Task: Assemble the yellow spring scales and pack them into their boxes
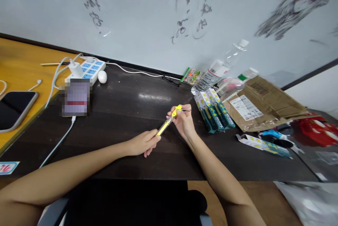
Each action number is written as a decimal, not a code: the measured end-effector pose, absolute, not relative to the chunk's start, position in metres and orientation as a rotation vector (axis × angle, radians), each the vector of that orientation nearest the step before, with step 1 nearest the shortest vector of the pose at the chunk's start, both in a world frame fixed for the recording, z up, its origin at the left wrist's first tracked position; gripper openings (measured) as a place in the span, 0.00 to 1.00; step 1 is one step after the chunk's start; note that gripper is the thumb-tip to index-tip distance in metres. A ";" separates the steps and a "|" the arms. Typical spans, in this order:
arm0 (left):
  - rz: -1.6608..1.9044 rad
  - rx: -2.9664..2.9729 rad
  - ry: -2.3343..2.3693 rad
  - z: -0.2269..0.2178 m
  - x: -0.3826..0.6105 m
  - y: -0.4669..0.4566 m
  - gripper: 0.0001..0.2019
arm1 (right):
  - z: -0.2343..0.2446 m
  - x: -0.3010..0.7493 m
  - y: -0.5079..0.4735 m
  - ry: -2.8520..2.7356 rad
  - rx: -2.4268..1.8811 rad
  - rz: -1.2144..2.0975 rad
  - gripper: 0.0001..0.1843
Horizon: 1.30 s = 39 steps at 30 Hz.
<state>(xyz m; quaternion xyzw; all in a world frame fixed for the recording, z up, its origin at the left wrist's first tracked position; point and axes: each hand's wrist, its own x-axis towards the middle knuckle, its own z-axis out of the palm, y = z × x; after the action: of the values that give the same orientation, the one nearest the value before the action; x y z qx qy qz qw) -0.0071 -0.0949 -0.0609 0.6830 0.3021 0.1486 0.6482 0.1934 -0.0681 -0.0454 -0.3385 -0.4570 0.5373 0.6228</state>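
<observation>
Over the dark tabletop, both hands hold a slim tubular spring scale (165,126) with a clear body and bright yellow parts, tilted up to the right. My left hand (144,143) is closed around its lower end, hiding that tip. At the upper end, the fingers of my right hand (185,122) pinch about the yellow cap (176,110), where a thin metal wire or hook sticks out to the right. Just right of that hand lie green-and-white boxes (213,111) side by side. Another such box (264,145), open at one end, lies farther right.
A water bottle (211,76), a snack packet (190,76) and black glasses (171,81) are along the whiteboard (137,18). Scissors (274,134) rest near a brown parcel (264,102). At left are a power strip (92,69), a white bulb-like object (102,76) and a phone (17,109).
</observation>
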 end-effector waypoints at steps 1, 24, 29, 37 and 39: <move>0.336 1.562 0.687 -0.061 -0.007 -0.095 0.15 | -0.045 0.194 -0.069 -1.057 -0.778 1.235 0.17; 0.323 1.237 0.469 -0.062 -0.011 -0.075 0.21 | -0.039 0.196 -0.071 -1.142 -0.861 1.274 0.12; 0.307 1.234 0.456 -0.062 -0.012 -0.074 0.25 | -0.041 0.199 -0.069 -1.131 -0.902 1.207 0.14; 0.416 1.012 0.450 -0.061 -0.015 -0.068 0.16 | -0.043 0.202 -0.067 -1.111 -0.933 1.081 0.14; 0.393 0.986 0.431 -0.061 -0.016 -0.066 0.17 | -0.041 0.201 -0.068 -1.109 -0.937 1.061 0.15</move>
<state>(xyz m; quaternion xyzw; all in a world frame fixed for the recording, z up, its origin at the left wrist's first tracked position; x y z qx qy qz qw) -0.0162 -0.0659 -0.0612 0.4664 0.2041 0.1861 0.8404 0.2007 -0.0680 -0.0407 -0.4078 -0.4829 0.4618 0.6224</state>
